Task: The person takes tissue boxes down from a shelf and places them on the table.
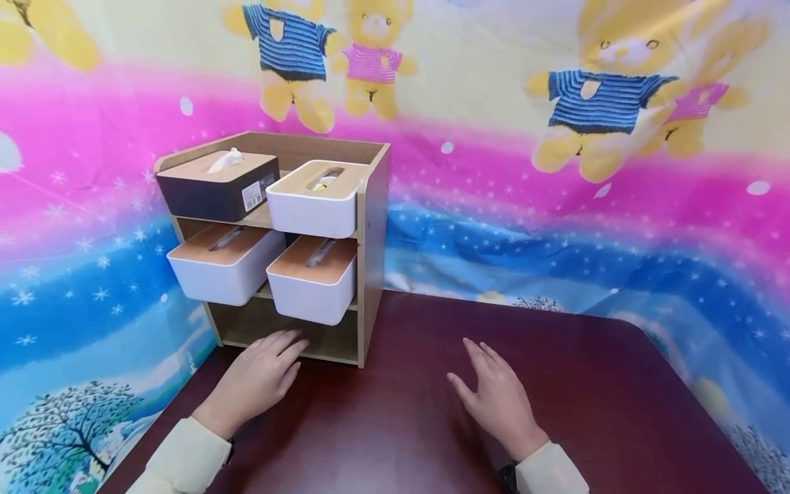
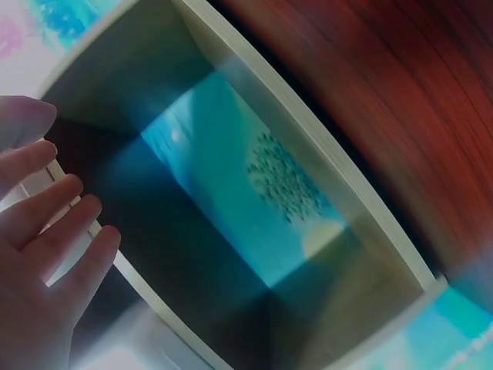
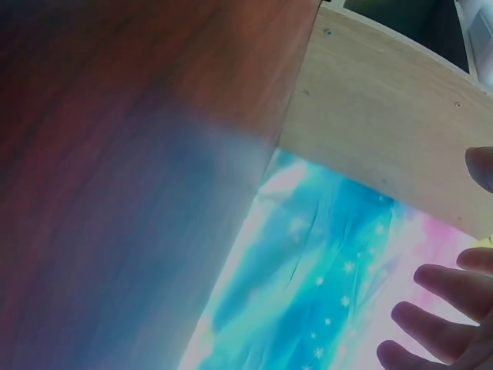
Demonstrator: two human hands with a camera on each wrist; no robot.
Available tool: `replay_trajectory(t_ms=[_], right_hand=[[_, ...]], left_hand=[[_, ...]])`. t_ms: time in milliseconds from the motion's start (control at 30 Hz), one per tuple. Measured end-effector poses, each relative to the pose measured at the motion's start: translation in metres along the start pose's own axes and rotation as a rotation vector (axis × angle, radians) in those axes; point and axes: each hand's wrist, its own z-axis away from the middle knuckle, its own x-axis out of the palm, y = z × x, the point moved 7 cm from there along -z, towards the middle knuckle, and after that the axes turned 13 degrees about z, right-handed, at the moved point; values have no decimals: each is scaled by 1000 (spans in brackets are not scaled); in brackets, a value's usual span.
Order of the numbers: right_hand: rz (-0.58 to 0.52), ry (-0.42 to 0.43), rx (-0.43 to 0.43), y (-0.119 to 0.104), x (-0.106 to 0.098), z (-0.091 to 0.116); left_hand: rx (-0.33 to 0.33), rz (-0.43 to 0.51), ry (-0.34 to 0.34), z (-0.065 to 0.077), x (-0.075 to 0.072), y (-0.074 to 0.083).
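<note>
My left hand [image 1: 256, 376] hovers in front of the bottom compartment of a wooden shelf [image 1: 373, 274], its fingers loosely bent and nothing in them. Over the right part of the table [image 1: 413, 412], my right hand [image 1: 498, 399] is held with fingers spread, also holding nothing. Two white tissue boxes with wooden lids, a left one [image 1: 216, 278] and a right one [image 1: 308, 295], jut out from the middle level. On the top level sit a black tissue box [image 1: 204, 195] with a tissue poking out and another white tissue box [image 1: 311, 213].
The shelf stands at the table's back left, its side panel [image 3: 370, 116] facing the right hand. Its bottom compartment [image 2: 231, 177] has no back panel, so the printed cloth shows through. That cloth [image 1: 469, 206], with bears and snowflakes, hangs behind the table.
</note>
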Motion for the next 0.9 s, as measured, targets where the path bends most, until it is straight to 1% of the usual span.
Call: replay_trajectory(t_ms=[133,300,400,467,533,667,733,767,800,833,900], right_hand=[[-13,1,11,-3,1,0],[-25,1,7,-7,6,-5],[-33,-3,-3,-12,9,-11],[-44,-3,-10,-17,11,-15],[-51,-3,-17,-21,13,-20],[-71,-12,-23,-27,19,-28],[-79,-25,-18,-30,23,-32],[-87,-32,-16,-31,25,-34],[-91,-38,-15,-33,27,-36],[-97,-42,-15,-34,29,-37],[-108,-50,-18,-38,33,-41]], left_hand=[[-44,7,-6,7,-6,-13],[-96,17,-11,16,-10,-30],[-130,14,4,25,-14,-42],[-145,7,26,30,-19,-50],[-142,-5,54,34,-24,-57],[-114,-22,111,40,-35,-66],[-128,-27,120,43,-38,-72],[-147,-25,118,45,-39,-74],[-181,-18,109,46,-39,-78],[-224,-6,98,48,-39,-82],[-335,32,57,52,-38,-92]])
